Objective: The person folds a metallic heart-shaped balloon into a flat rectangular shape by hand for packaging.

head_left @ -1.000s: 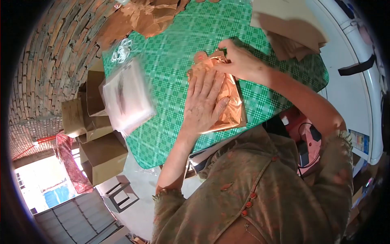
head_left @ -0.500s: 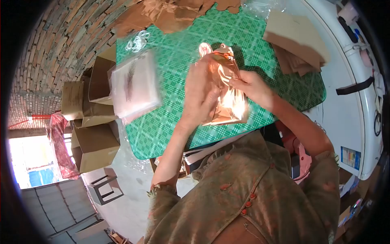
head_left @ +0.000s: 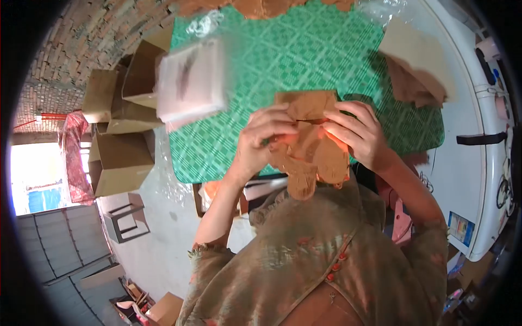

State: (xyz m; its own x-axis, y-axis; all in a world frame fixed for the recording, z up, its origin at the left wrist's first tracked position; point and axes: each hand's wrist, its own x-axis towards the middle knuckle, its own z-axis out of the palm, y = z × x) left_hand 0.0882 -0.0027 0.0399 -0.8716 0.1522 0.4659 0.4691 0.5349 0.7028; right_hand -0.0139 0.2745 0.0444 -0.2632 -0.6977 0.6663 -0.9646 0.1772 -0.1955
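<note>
My left hand (head_left: 260,140) pinches the left side of a copper-coloured foil balloon (head_left: 311,155), flat and folded, with rounded lobes hanging toward my body. On the opposite side my right hand (head_left: 363,135) grips it, fingers curled over the edge. A brown rectangular piece (head_left: 306,104) shows just beyond the foil, between the two sets of fingertips. Both hands are over the near edge of the green checked table (head_left: 247,103). My thumbs are mostly hidden behind the foil.
A stack of clear plastic bags (head_left: 191,81) lies on the left of the table, near white string (head_left: 204,23). Brown card sheets (head_left: 416,62) lie at the right. More copper foil (head_left: 255,6) is at the far edge. Open cardboard boxes (head_left: 122,157) stand left of the table.
The foil has come closer to my body and its lobes now hang down; its bright shine is gone. My hands have moved to opposite sides of it. The view has shifted.
</note>
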